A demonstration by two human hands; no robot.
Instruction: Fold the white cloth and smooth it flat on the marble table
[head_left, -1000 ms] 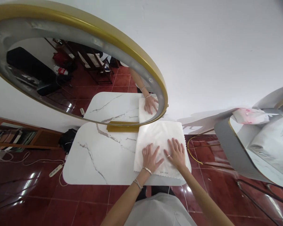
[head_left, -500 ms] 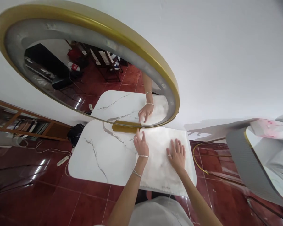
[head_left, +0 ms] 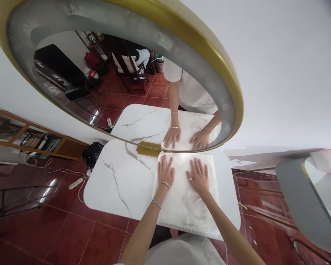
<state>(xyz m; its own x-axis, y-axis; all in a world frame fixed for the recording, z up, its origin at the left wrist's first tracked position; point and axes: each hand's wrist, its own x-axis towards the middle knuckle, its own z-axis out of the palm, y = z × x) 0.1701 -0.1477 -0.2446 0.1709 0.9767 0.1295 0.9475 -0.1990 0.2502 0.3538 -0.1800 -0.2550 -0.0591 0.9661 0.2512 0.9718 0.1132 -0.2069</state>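
A white cloth (head_left: 184, 206) lies folded on the right part of a white marble-patterned table (head_left: 99, 191), its front edge near the table's front. My left hand (head_left: 165, 173) rests flat on the cloth's far left part, fingers stretched toward the mirror. To the right, my right hand (head_left: 199, 176) lies on the cloth with fingers spread, a ring on one finger. Neither hand holds anything. Both hands and the cloth are reflected in the round gold-framed mirror (head_left: 127, 73), whose gold base (head_left: 147, 151) stands left of the cloth.
A grey chair (head_left: 298, 195) bearing white and pink items stands at the right. On the left are a wooden bookshelf (head_left: 66, 149), a black bag (head_left: 93, 154) and a white power strip (head_left: 76, 183) on the red tiled floor (head_left: 66, 228). A white wall rises behind.
My left hand has gone from pinching at the cloth's far left corner to lying flat on it. My right hand has shifted slightly left. The cloth sits farther left on the table.
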